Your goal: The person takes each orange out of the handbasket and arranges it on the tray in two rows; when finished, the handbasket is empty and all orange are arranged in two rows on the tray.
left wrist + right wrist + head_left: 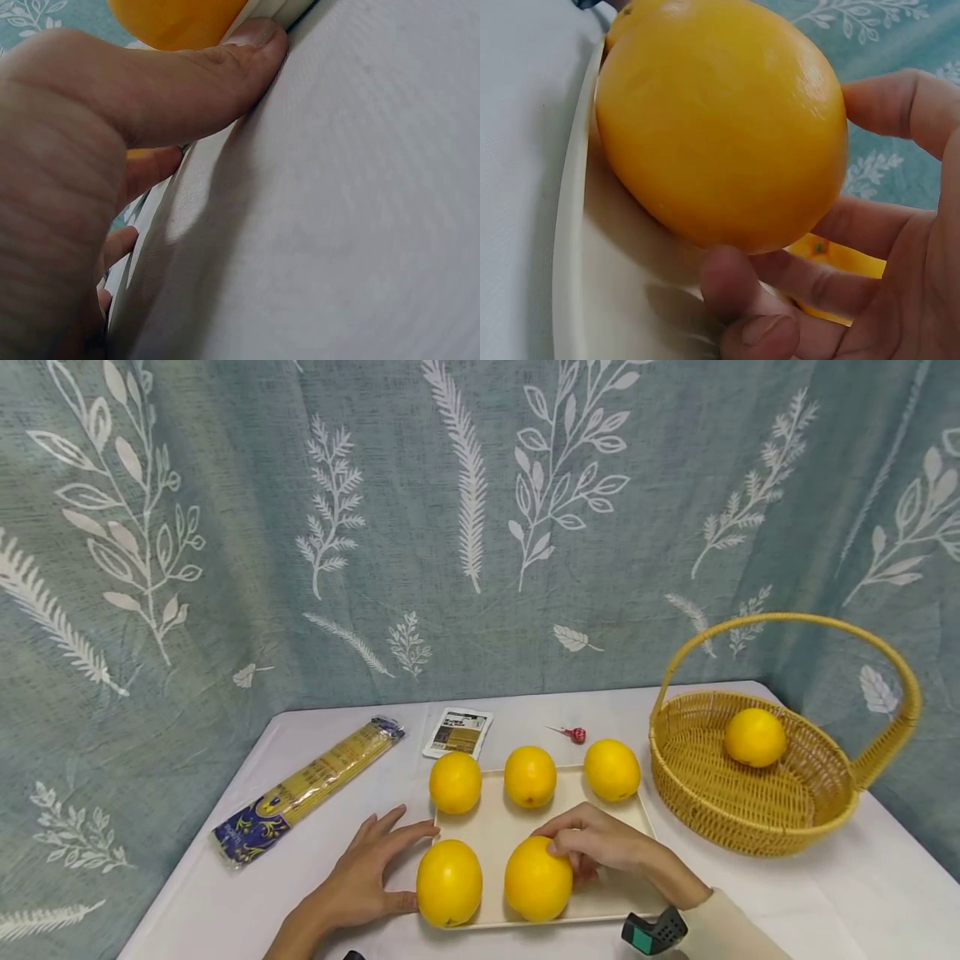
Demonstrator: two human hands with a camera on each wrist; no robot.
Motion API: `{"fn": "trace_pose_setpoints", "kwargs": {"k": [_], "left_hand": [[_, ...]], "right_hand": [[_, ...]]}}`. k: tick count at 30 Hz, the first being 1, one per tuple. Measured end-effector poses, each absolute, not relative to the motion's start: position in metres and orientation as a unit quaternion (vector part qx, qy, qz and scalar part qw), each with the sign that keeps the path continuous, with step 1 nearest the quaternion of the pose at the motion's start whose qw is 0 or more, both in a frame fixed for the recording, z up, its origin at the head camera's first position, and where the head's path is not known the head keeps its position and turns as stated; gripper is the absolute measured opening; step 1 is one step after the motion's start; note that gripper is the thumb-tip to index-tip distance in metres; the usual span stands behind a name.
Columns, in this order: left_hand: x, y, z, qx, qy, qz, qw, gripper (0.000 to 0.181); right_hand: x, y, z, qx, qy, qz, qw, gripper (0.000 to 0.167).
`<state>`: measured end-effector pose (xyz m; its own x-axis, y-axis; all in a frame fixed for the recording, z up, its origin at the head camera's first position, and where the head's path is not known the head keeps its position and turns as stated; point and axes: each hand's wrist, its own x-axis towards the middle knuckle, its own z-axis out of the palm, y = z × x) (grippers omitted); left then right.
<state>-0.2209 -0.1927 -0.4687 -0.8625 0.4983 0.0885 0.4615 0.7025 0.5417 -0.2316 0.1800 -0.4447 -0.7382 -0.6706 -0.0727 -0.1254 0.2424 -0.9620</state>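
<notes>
My right hand [600, 843] grips an orange [537, 878] at the front middle of a cream rectangular tray [487, 827]. In the right wrist view, the fingers curl round the side and underside of that orange [720, 127]. My left hand [367, 872] lies at the tray's left edge with fingers spread; its thumb [225, 82] touches the rim beside the front-left orange [449, 883]. Along the back of the tray sit three more oranges: left [455, 782], middle [530, 777] and right [612, 770].
A wicker basket [735, 835] with a tall handle stands at the right, one orange [755, 737] inside. To the left lies a pack of spaghetti [307, 789]. Behind the tray are a flat white-and-brown packet [458, 733] and a red lollipop [576, 735]. A patterned curtain [450, 527] hangs behind the table.
</notes>
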Motion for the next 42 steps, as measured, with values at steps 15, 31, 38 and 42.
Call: {"fn": "trace_pose_setpoints", "kwargs": {"k": [15,31,38,42], "left_hand": [[-0.221,-0.193,-0.466,0.251,0.925,0.284,0.041,0.083],[-0.22,-0.195,-0.466,0.251,0.925,0.284,0.04,0.083],[-0.219,-0.193,-0.467,0.247,0.925,0.285,0.047,0.084],[-0.221,-0.191,-0.467,0.242,0.926,0.286,0.047,0.084]], "right_hand": [[-0.229,0.173,-0.444,-0.249,0.717,-0.567,0.32,0.049],[-0.226,0.175,-0.427,-0.259,0.789,-0.506,0.232,0.049],[-0.225,0.191,-0.402,-0.262,0.83,-0.477,0.118,0.047],[-0.227,0.209,-0.388,-0.251,0.842,-0.475,0.051,0.043]]}}
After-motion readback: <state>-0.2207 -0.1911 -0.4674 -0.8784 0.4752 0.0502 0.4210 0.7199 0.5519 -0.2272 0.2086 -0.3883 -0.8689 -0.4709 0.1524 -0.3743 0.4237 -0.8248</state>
